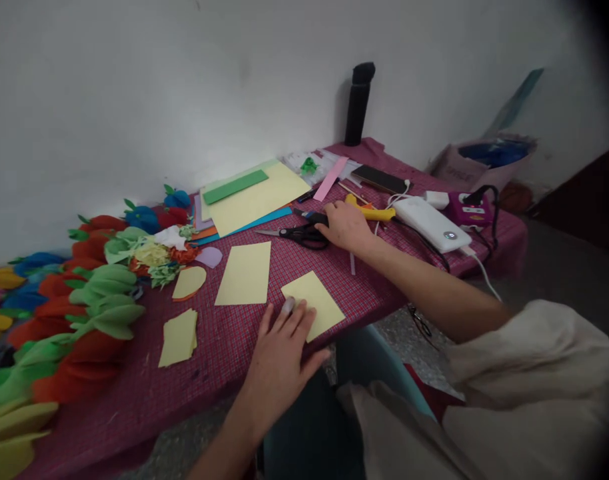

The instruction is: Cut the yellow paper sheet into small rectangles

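Observation:
My left hand [284,350] lies with fingers spread, fingertips on a pale yellow paper piece [317,303] at the table's front edge. A larger yellow paper piece [245,273] lies just to its left. My right hand [348,225] is closed around the end of a blue-and-black utility knife [312,217]; its fingertips are partly hidden. Black scissors [299,233] lie right beside that hand, blades pointing left. Behind it is a yellow glue gun [374,211]. Farther left are a stack of small yellow pieces [178,339] and a rounded yellow cutout [189,283].
Colourful paper fruit [104,293] and paper scraps [157,257] crowd the left side. Coloured sheets [254,200] lie by the wall. A power bank [432,223], a phone [382,179], a purple power strip [469,210] and cables are at right. A black bottle [358,107] stands behind.

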Tool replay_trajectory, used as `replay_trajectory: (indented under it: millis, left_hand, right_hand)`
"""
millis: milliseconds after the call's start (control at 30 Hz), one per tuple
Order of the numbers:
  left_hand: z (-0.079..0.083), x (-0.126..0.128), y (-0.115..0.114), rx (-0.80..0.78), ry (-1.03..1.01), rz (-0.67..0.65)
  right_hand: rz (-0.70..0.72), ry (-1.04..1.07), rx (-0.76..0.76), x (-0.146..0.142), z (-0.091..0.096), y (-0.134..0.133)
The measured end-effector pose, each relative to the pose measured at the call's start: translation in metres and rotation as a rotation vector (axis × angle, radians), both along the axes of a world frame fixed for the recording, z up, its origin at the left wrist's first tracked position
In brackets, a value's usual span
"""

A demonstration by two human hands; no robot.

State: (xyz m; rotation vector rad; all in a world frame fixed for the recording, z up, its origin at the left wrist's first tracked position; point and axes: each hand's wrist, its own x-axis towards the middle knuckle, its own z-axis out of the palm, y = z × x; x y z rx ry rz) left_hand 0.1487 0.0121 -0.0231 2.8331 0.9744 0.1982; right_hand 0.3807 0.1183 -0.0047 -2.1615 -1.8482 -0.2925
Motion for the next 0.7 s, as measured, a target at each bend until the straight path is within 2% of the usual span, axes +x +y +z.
replay_trajectory:
  millis: [33,100,200,267,433,500,633,700]
  left_hand:
    - [-0.001,0.000,-0.001,0.005,-0.007,0.008]
    - [-0.005,0.001,-0.001,0.009,-0.018,0.032]
    - [-0.010,0.000,-0.001,0.009,-0.025,0.051]
    - [-0.013,0.001,-0.001,0.011,-0.028,0.056]
    - [-0.015,0.003,-0.003,0.031,-0.033,0.061]
    - [-0.014,0.004,-0.005,0.025,-0.031,0.065]
    - [-0.004,0.000,-0.003,-0.006,-0.038,0.092]
    - [0.003,-0.005,0.004,-0.003,-0.067,0.136]
  right_hand:
    - [0.019,-0.005,0.016,-0.003,0.001,-0.003]
    - [0.146,0.013,0.017,-0.013,0.005,-0.014]
    - [0.462,0.105,-0.192,-0.029,0.007,-0.034]
    - [0.562,0.125,-0.304,-0.036,0.006,-0.041]
    - [0.580,0.283,-0.558,-0.036,0.003,-0.037]
    - [0.581,0.364,-0.615,-0.035,0.003,-0.033]
    - [0.592,0.505,-0.572,-0.033,0.003,-0.025]
    - [0.570,0.508,-0.513,-0.034,0.003,-0.020]
